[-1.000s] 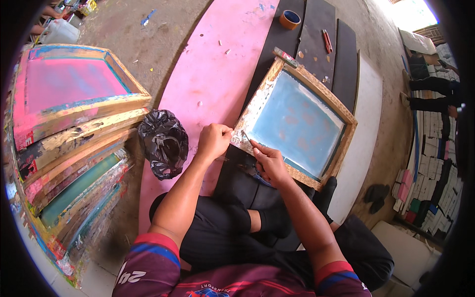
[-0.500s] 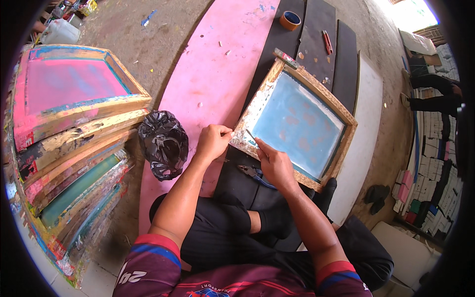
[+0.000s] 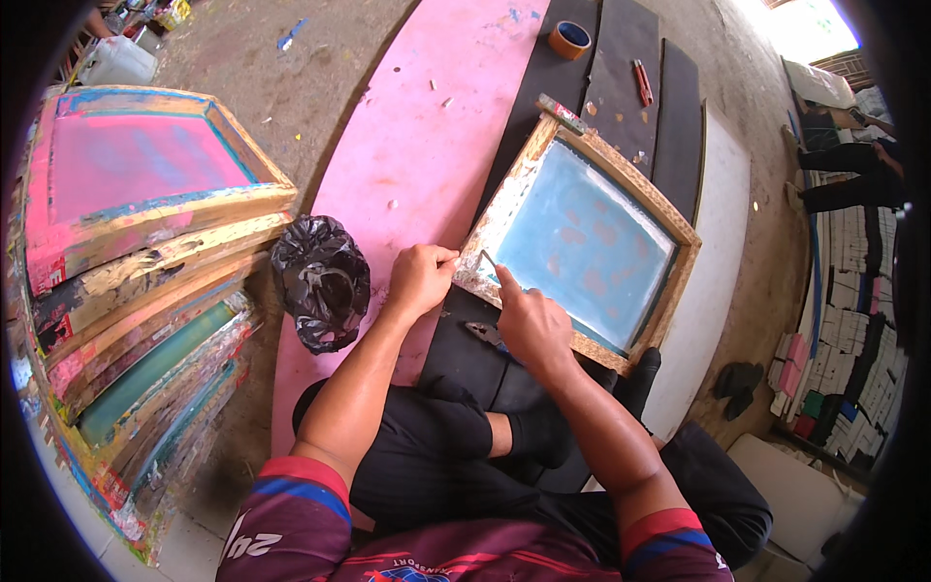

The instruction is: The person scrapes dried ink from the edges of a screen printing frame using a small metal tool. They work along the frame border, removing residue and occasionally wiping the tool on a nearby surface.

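Observation:
A wooden screen-printing frame (image 3: 687,264) with blue mesh lies tilted in front of me, its white border flaking near the left corner. At that corner my left hand (image 3: 423,279) is closed, thumb and fingertips pinched at the wood's edge. Over the near-left side of the frame, my right hand (image 3: 533,325) is closed with its index finger stretched forward along a thin dark tool (image 3: 489,259). The tool's tip meets the pale border; the rest is hidden in the hand. Pliers (image 3: 485,335) lie just below the frame, partly covered.
A crumpled black plastic bag (image 3: 320,283) sits left on the pink board (image 3: 417,126). Stacked paint-stained screens (image 3: 165,233) stand farther left. Beyond the frame are a tape roll (image 3: 569,40) and a red cutter (image 3: 642,83). Another person's legs (image 3: 844,160) show at far right.
My right hand has shifted slightly left and its index finger is raised more, with more of the thin tool showing. My left hand stays at the frame's corner.

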`<action>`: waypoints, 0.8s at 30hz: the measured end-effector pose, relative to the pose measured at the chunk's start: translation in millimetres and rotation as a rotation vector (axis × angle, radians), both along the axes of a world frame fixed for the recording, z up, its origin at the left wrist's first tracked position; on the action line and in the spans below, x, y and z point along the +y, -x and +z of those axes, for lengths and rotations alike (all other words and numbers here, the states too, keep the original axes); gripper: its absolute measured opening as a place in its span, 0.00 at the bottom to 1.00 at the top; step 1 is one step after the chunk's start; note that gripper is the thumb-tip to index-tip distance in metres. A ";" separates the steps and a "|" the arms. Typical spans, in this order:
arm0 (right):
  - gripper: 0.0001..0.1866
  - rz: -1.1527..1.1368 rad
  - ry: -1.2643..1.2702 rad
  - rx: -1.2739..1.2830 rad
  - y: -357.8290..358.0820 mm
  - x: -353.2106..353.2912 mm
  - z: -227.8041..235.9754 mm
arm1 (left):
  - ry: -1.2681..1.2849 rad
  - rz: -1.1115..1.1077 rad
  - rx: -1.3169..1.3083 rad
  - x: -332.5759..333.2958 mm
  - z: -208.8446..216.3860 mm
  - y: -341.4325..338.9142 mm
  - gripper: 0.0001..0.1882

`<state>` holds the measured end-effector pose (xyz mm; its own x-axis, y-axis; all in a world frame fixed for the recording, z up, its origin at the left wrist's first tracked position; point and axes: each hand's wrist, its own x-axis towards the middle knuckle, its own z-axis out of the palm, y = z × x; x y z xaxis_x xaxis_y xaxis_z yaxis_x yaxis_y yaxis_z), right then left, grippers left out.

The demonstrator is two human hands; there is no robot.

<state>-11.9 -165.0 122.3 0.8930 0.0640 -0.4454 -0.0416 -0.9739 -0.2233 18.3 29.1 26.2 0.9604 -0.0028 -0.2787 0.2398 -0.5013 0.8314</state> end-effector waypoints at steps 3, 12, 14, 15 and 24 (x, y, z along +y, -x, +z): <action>0.24 -0.027 -0.078 -0.009 2.4 -1.0 -17.7 | -0.005 0.009 -0.022 -2.4 -2.9 -0.5 0.12; 0.22 -0.186 -0.515 -0.023 2.0 -27.0 -50.5 | 0.002 0.032 -0.035 -5.5 -1.4 -0.6 0.10; 0.22 -0.059 -0.549 -0.235 8.2 -38.0 -80.3 | 0.005 0.021 -0.025 -6.5 4.4 -4.1 0.10; 0.22 0.006 -0.347 -0.194 6.4 -25.8 -48.7 | -0.004 0.020 -0.011 -2.9 3.5 -1.9 0.11; 0.21 -0.874 -1.013 0.625 -15.5 -31.2 -15.9 | 0.010 0.013 0.034 1.1 5.4 -2.9 0.12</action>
